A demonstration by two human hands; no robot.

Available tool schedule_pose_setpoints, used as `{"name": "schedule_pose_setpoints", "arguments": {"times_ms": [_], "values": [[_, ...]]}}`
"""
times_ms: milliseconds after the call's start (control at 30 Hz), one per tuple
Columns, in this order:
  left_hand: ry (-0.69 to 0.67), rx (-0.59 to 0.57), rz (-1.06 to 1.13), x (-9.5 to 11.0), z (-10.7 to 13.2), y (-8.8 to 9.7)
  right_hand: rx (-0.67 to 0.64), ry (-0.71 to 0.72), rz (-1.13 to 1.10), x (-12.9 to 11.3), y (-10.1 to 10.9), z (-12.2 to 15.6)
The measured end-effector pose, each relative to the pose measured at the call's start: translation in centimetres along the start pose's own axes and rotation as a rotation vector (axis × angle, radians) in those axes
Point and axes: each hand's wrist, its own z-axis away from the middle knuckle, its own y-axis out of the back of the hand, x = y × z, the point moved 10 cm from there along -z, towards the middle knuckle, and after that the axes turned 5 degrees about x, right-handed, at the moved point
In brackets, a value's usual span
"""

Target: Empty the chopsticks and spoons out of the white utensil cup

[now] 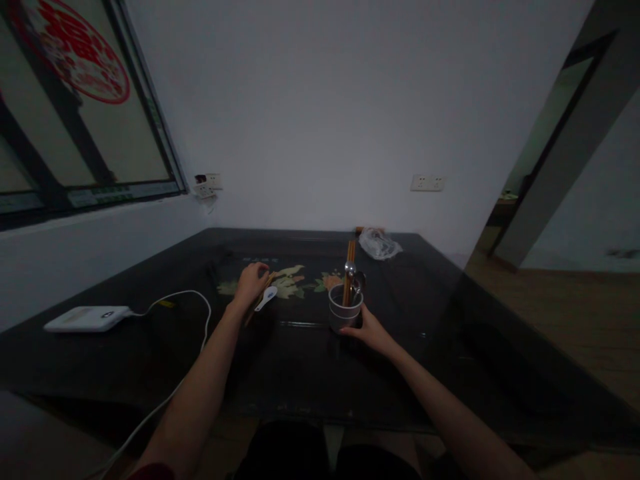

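My right hand (371, 331) is wrapped around the lower right side of a grey metal cup (344, 320) on the dark table. Wooden chopsticks (351, 252) and shiny metal spoons (359, 281) stand upright in the cup. To the left, my left hand (251, 283) is closed over the far end of some wooden chopsticks (250, 316) lying slantwise on the table. The fingertips are partly hidden there. Just right of these chopsticks lies a white spoon (267, 297) with a dark mark in its bowl, apart from my fingers.
A white power bank (89, 319) sits at the table's left, its white cable (209, 313) running under my left forearm. Against the wall at the back lies a crumpled clear plastic bag (380, 245). The black table (300, 360) has a printed flower pattern.
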Motion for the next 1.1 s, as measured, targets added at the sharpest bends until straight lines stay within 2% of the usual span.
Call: {"name": "schedule_pose_setpoints", "arguments": {"times_ms": [33, 100, 167, 267, 333, 400, 500, 600, 767, 1100], "values": [[-0.048, 0.021, 0.115, 1.9, 0.3, 0.4, 0.001, -0.001, 0.000, 0.0, 0.0, 0.0], [-0.155, -0.026, 0.313, 6.2, 1.5, 0.3, 0.006, 0.001, -0.003, 0.1, 0.0, 0.0], [-0.267, -0.155, 0.459, 11.1, 3.4, -0.5, 0.007, 0.015, -0.008, 0.1, 0.0, -0.1], [-0.434, -0.284, 0.569, 17.9, 6.3, -1.0, 0.006, 0.035, -0.015, -0.1, -0.1, -0.1], [-0.452, -0.337, 0.571, 20.7, 7.1, -1.4, 0.006, 0.035, -0.023, -0.1, -0.1, -0.1], [-0.421, -0.386, 0.548, 22.4, 7.2, -2.0, 0.007, 0.035, -0.029, -0.2, -0.1, -0.1], [-0.404, -0.445, 0.509, 24.0, 7.1, -2.8, 0.009, 0.038, -0.038, -0.1, -0.1, -0.1], [-0.382, -0.418, 0.438, 24.7, 6.9, -3.2, 0.006, 0.034, -0.054, 0.3, -0.2, -0.2], [-0.225, -0.296, 0.249, 24.2, 6.9, -3.5, 0.006, 0.047, -0.061, 0.6, -0.2, -0.3], [-0.239, -0.221, 0.300, 23.1, 6.8, -4.0, 0.004, 0.059, -0.016, -0.3, 0.0, -0.1]]}}
